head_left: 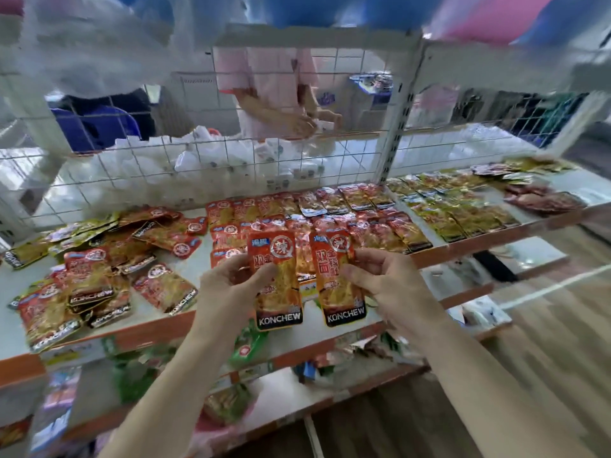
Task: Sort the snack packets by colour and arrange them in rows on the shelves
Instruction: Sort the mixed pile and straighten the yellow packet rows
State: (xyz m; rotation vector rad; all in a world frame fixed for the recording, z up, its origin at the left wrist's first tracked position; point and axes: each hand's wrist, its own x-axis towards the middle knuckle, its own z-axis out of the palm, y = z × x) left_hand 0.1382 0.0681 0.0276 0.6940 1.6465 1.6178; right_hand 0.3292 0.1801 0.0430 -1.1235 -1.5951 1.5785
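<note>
Placing step, reds: left packet (281, 300) pinched by fingers of left hand (231, 289), right packet (344, 292) by right hand (383, 279), above shelf (202, 264); next, probably lay both squarely onto nearest red row (380, 234).

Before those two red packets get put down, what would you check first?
1. Grip: left hand pinches one red foil KONCHEW packet, right hand pinches a second red foil packet: ok.
2. Colour: both match the rows of red packets behind them: ok.
3. Free spot at the front of those rows: cannot tell, the held packets hide it.
4. Rows of yellow packets kept apart from the red: ok.
5. Sorting done: not ok, a loose mixed heap of packets lies on the white shelf.
</note>
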